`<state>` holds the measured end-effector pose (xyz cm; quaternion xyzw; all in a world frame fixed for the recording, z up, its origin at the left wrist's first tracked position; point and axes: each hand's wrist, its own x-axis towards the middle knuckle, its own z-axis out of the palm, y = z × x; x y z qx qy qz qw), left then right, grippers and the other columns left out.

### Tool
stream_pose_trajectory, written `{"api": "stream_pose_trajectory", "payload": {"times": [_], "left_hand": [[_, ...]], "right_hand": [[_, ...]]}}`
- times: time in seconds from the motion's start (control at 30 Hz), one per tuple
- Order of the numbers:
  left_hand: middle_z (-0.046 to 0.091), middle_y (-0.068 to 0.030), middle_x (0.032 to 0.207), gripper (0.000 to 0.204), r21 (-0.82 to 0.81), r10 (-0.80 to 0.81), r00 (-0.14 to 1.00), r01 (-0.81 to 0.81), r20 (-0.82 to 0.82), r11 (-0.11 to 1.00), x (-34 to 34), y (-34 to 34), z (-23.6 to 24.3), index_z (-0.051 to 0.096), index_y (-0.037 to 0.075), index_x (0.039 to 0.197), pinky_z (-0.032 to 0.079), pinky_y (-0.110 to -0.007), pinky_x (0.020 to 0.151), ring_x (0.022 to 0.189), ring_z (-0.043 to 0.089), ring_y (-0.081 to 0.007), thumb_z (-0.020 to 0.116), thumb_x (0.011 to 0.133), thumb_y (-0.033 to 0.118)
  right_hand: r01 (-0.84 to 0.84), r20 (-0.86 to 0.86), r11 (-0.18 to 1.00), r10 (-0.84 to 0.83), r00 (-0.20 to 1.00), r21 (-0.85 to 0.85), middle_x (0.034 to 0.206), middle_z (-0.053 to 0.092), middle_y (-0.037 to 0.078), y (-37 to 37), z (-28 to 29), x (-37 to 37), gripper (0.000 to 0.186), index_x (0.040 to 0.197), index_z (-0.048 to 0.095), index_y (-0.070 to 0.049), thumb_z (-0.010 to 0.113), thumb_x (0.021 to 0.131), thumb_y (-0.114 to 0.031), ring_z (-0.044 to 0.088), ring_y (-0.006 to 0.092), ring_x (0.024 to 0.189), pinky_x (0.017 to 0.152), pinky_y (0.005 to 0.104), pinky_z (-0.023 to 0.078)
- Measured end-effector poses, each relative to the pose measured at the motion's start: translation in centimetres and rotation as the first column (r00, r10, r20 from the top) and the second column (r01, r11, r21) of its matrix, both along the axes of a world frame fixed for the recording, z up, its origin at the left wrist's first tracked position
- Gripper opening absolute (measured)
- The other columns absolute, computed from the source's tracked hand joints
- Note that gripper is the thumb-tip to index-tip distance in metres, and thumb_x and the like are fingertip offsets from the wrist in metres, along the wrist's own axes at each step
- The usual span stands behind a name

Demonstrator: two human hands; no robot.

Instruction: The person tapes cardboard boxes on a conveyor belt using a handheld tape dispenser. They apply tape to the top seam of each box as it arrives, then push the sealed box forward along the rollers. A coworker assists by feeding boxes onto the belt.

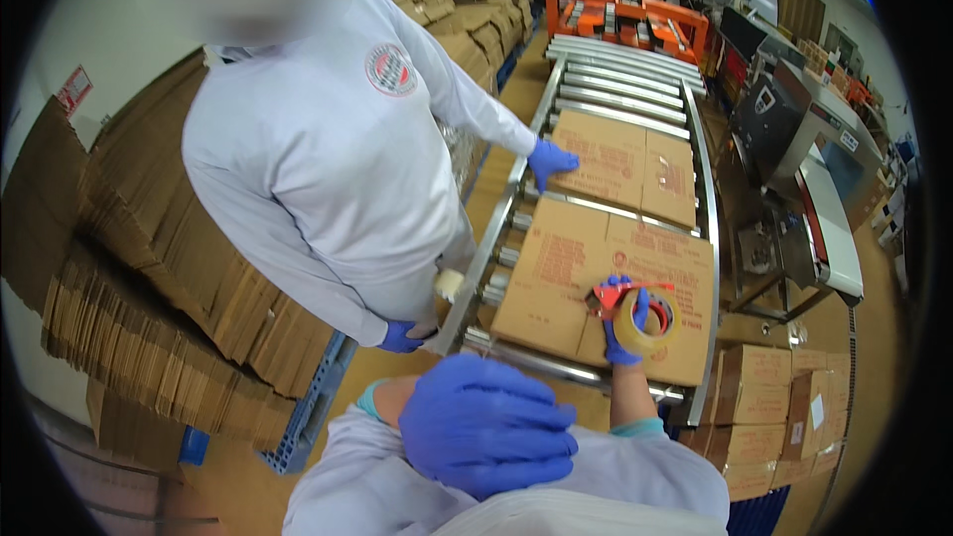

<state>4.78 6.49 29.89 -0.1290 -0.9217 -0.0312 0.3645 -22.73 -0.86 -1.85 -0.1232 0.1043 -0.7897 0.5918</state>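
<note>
My right hand, in a blue glove, is closed around a red tape dispenser with a large roll of clear tape. It is over the right part of the nearer closed cardboard box. My left hand, also gloved in blue, is held close before my body; its fingers reach to the right, its palm is hidden, and nothing shows in it. A second closed cardboard box lies just beyond the first. On its left edge rests a co-worker's gloved hand.
Both boxes lie on a metal roller conveyor leading to an orange machine. The co-worker stands at its left side. Flattened cardboard stacks fill the left. At right are a belt machine and stacked boxes.
</note>
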Motion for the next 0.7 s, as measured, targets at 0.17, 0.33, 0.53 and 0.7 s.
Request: {"api": "stream_pose_trajectory", "payload": {"times": [0.17, 0.33, 0.53, 0.7], "left_hand": [[0.065, -0.0036, 0.096, 0.032, 0.061, 0.113, 0.976, -0.103, -0.188, 0.993, -0.8, 1.3, -1.5, 0.064, 0.008, 0.094, 0.046, -0.029, 0.077, 0.089, 0.062, -0.0179, 0.053, 0.087, 0.038], [0.059, -0.0055, 0.111, 0.049, 0.396, 0.344, 0.939, -0.312, -0.010, 0.864, -3.0, -5.4, -10.4, 0.060, 0.005, 0.105, 0.043, -0.036, 0.088, 0.104, 0.056, -0.0232, 0.070, 0.071, 0.039], [0.030, -0.0214, 0.137, 0.101, 0.455, 0.747, 0.528, -0.825, 0.405, 0.336, -1.7, -11.0, -27.2, 0.015, -0.002, 0.137, 0.024, -0.039, 0.105, 0.125, 0.033, -0.0319, 0.076, 0.066, 0.032], [0.051, -0.0163, 0.107, 0.057, 0.794, 0.732, 0.614, -0.584, 0.295, 0.170, -0.8, -6.7, -20.7, 0.043, -0.001, 0.114, 0.042, -0.036, 0.082, 0.098, 0.052, -0.0263, 0.072, 0.072, 0.025]], "right_hand": [[-0.108, 0.019, 0.993, 0.110, 0.994, -0.049, 0.117, 0.051, 0.016, -0.2, -0.3, 0.2, 0.041, 0.115, 0.047, 0.001, 0.049, 0.089, -0.031, 0.048, 0.0295, 0.110, 0.100, 0.0435, 0.034], [-0.154, -0.079, 0.936, 0.136, 0.988, -0.316, 0.110, 0.052, 0.012, -1.9, -1.8, -1.0, 0.037, 0.113, 0.048, 0.000, 0.049, 0.088, -0.029, 0.046, 0.0259, 0.108, 0.099, 0.0439, 0.033], [-0.077, -0.118, 0.997, 0.075, 0.990, -0.008, 0.119, 0.050, 0.016, 0.4, 0.2, 0.0, 0.041, 0.117, 0.045, 0.001, 0.044, 0.091, -0.031, 0.046, 0.0267, 0.113, 0.101, 0.0415, 0.033], [-0.118, -0.036, 0.989, 0.116, 0.993, -0.088, 0.119, 0.050, 0.017, 0.2, -0.1, -0.7, 0.042, 0.119, 0.044, 0.001, 0.044, 0.092, -0.030, 0.045, 0.0278, 0.114, 0.101, 0.0418, 0.034]]}}
